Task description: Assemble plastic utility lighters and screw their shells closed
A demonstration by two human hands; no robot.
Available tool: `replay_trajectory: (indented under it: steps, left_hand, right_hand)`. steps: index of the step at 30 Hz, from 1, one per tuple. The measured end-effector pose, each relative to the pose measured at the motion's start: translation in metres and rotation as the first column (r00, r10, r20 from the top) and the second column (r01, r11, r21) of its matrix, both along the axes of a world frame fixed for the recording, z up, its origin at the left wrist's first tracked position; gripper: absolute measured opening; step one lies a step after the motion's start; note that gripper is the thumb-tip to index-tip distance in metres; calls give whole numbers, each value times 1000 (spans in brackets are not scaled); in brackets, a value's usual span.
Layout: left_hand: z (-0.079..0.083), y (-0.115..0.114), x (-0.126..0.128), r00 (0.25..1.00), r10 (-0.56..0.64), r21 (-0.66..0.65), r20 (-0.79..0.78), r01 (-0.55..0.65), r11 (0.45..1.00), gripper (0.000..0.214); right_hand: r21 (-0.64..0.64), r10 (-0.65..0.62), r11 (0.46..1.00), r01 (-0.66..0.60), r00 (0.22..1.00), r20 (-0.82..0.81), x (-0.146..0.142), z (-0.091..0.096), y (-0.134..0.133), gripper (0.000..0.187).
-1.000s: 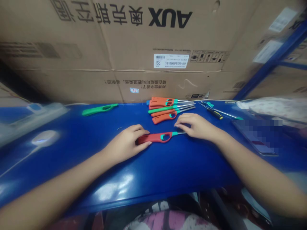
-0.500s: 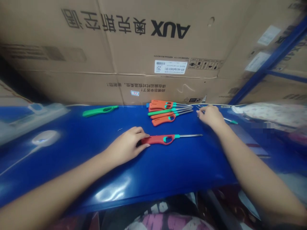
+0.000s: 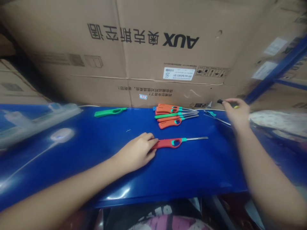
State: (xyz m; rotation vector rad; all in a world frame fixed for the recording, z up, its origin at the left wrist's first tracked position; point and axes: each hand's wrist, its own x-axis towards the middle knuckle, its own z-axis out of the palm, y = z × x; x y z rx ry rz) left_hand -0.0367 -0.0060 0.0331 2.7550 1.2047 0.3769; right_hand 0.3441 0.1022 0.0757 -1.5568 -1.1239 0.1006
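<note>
My left hand (image 3: 140,151) is closed around the rear end of a red gas lighter (image 3: 165,143), which lies on the blue table with its metal tube pointing right. My right hand (image 3: 237,113), raised near the back right, grips a small black-and-yellow tool (image 3: 219,101); most of it is hidden by the fingers. Just left of that hand, on the table, are a loose teal piece (image 3: 211,113) and a thin metal tube (image 3: 223,121). Behind the red lighter, several orange, red and green gas lighters (image 3: 168,123) lie in a bunch, tubes to the right.
A green lighter handle (image 3: 107,113) lies at the back left, near a white power strip (image 3: 59,115) and a white round plug with a cable (image 3: 62,134). A large cardboard box (image 3: 144,64) stands behind the table (image 3: 187,172). Patterned cloth (image 3: 275,123) lies at right.
My right hand has risen from the small parts at the back of the table and now shows a black-and-yellow tool. The left hand stays on the red lighter. The camera view has shifted.
</note>
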Motion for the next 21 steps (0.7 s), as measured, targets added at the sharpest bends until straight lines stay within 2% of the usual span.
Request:
replay_trajectory:
  steps: [2,4,6,7,9,10,11,13,15,17,18,21]
  left_hand:
    - [0,-3,2,1000,-8,-4,-14,8,1000,30]
    - [0,-5,4,999,-6,4,-38,6,1000,28]
    - [-1,-6,5,998,-4,16,-61,5,1000,26]
    - [-2,-6,6,997,-6,22,-71,8,1000,26]
    - [-3,-7,7,996,-12,38,-90,16,999,26]
    - [-3,-8,7,995,-13,48,-96,17,999,26]
    - [-4,-8,7,995,-12,55,-99,18,998,25]
    - [-4,-9,7,995,-14,63,-95,20,998,26]
    - [-4,-9,6,996,-19,67,-86,25,997,26]
    - [-5,-9,5,996,-28,84,-80,35,996,28]
    - [-6,-9,5,997,-32,99,-75,39,994,28]
    - [-9,-8,3,997,-40,142,-59,48,989,29]
  right_hand:
    - [175,90,982,-69,990,-113,-12,9,-5,11]
    - [321,198,938,-128,960,-196,-31,16,-9,15]
    - [401,316,893,-203,919,-237,-56,20,-14,19]
    - [401,424,864,-305,870,-252,-71,21,-17,16]
    - [351,579,801,-485,774,-254,-104,19,-26,16]
    - [281,682,731,-622,686,-254,-121,17,-31,20]
    - [193,768,636,-747,590,-249,-138,14,-36,24]
    - [61,840,511,-858,483,-246,-170,7,-45,27]
    - [2,889,391,-921,377,-260,-198,-3,-49,30]
    - [-8,915,318,-948,309,-258,-220,-13,-50,32]
    - [1,923,300,-954,290,-253,-228,-17,-50,32]
    - [-4,937,291,-957,286,-201,-245,-28,-46,28]
